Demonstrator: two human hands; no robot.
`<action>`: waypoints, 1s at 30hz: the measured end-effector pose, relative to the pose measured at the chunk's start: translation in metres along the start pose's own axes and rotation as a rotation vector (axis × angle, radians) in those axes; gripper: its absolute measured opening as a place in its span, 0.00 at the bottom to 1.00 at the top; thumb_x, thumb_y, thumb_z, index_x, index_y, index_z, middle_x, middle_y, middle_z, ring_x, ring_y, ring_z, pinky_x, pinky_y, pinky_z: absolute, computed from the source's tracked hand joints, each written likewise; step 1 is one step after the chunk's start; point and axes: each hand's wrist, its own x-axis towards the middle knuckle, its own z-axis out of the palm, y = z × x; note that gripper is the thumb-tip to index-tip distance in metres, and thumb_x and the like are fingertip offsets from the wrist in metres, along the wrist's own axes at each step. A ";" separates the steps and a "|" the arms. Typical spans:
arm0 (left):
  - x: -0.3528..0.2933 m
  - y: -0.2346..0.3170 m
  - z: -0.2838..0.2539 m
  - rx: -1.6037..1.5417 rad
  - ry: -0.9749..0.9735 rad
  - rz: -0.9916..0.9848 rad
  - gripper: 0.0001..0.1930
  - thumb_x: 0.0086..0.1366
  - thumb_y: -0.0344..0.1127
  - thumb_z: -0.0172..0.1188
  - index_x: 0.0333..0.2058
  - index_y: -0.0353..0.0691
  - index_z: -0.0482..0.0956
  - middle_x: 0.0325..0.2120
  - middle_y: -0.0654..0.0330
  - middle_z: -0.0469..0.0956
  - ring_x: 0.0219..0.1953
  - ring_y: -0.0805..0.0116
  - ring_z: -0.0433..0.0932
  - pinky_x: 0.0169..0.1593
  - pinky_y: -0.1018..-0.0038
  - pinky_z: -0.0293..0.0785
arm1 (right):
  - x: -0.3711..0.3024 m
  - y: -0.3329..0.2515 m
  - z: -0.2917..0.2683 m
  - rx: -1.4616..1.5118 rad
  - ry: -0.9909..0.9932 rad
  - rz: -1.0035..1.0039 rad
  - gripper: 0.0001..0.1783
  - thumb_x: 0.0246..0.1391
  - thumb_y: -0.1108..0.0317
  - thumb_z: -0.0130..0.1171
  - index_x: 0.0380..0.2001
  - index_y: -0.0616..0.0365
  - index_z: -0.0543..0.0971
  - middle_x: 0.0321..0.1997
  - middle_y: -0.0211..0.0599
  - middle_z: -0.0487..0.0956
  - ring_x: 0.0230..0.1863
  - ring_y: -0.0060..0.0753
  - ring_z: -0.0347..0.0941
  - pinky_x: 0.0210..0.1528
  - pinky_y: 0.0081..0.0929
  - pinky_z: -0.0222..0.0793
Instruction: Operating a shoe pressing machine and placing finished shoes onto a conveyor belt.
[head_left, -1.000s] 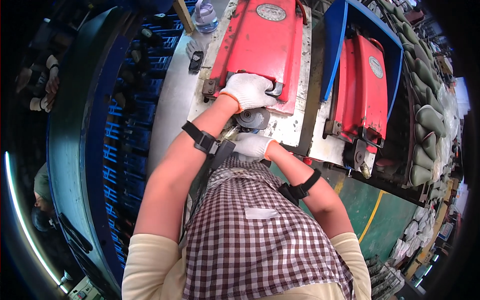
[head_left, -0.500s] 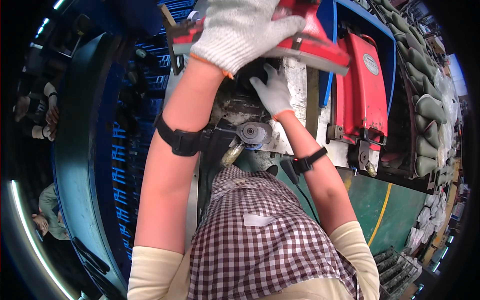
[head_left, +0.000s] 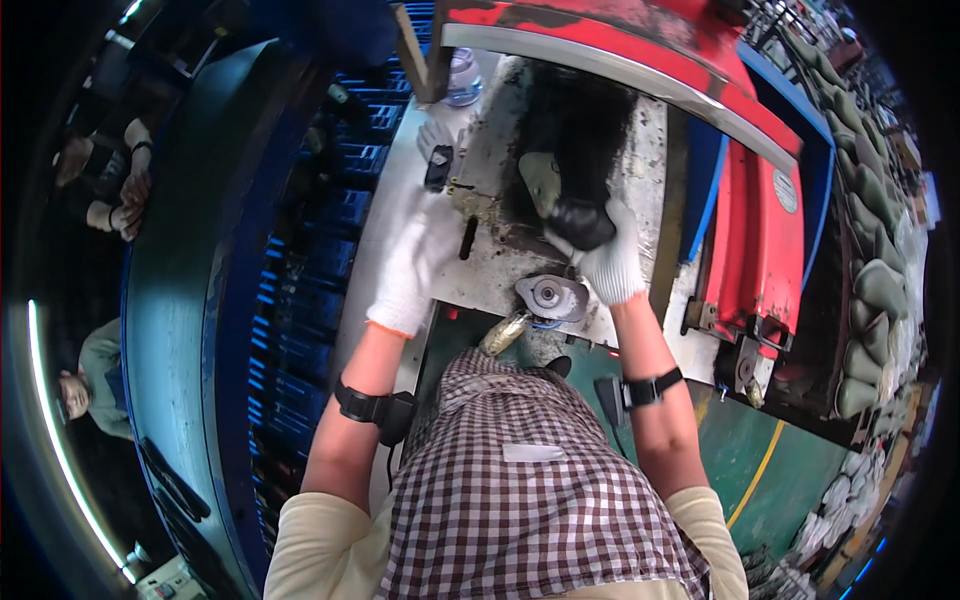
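Observation:
My right hand [head_left: 612, 262], in a white knit glove, is closed around a black rounded object [head_left: 580, 224] over the bench; its exact kind is unclear. Beside that object, a pale green, flat curved piece [head_left: 541, 182] lies on the dark patch of the metal bench top [head_left: 490, 215]. My left hand [head_left: 408, 262], also gloved, is above the bench's left part, its fingers smeared by motion. Past both hands, a red machine cover [head_left: 620, 65] with a metal edge stands raised. A grey round-hubbed fitting [head_left: 548, 293] sits at the bench's near edge.
A clear bottle [head_left: 463, 78], a grey glove [head_left: 436, 138] and a small black item [head_left: 438, 168] are at the bench's far left. Another red machine [head_left: 752, 240] stands right, with stacked olive-green curved pieces [head_left: 868, 280] beyond. Blue racks are left; other people are farther left.
The red cover has swung up and away from the bench. My left hand has let go of it and moved down left. My right hand has come nearer with the black object.

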 end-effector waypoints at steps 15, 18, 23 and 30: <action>-0.034 -0.053 -0.187 -0.259 0.653 -0.120 0.12 0.65 0.34 0.59 0.46 0.41 0.80 0.40 0.60 0.84 0.45 0.61 0.84 0.53 0.62 0.82 | -0.032 0.072 -0.002 -1.873 0.018 -0.728 0.24 0.58 0.65 0.65 0.57 0.56 0.79 0.62 0.48 0.78 0.70 0.62 0.65 0.75 0.56 0.54; -0.013 -0.073 -0.291 -0.028 0.895 -0.082 0.07 0.64 0.36 0.63 0.39 0.43 0.82 0.36 0.62 0.82 0.41 0.66 0.83 0.48 0.66 0.81 | -0.035 0.076 0.005 -2.024 -0.026 -0.833 0.20 0.57 0.66 0.65 0.53 0.54 0.81 0.57 0.45 0.81 0.66 0.58 0.70 0.71 0.54 0.61; 0.022 -0.041 -0.381 0.524 0.927 0.007 0.19 0.58 0.41 0.71 0.45 0.38 0.84 0.38 0.63 0.80 0.40 0.70 0.77 0.47 0.69 0.76 | -0.031 0.081 0.000 -2.040 -0.018 -0.760 0.17 0.56 0.67 0.66 0.50 0.52 0.83 0.51 0.42 0.83 0.61 0.54 0.75 0.66 0.51 0.67; 0.051 -0.055 -0.431 1.155 1.131 -0.297 0.36 0.66 0.39 0.63 0.69 0.36 0.62 0.64 0.42 0.73 0.66 0.40 0.71 0.67 0.51 0.69 | -0.028 0.084 0.009 -2.039 0.007 -0.792 0.11 0.54 0.69 0.67 0.42 0.54 0.85 0.38 0.42 0.83 0.45 0.50 0.79 0.51 0.43 0.74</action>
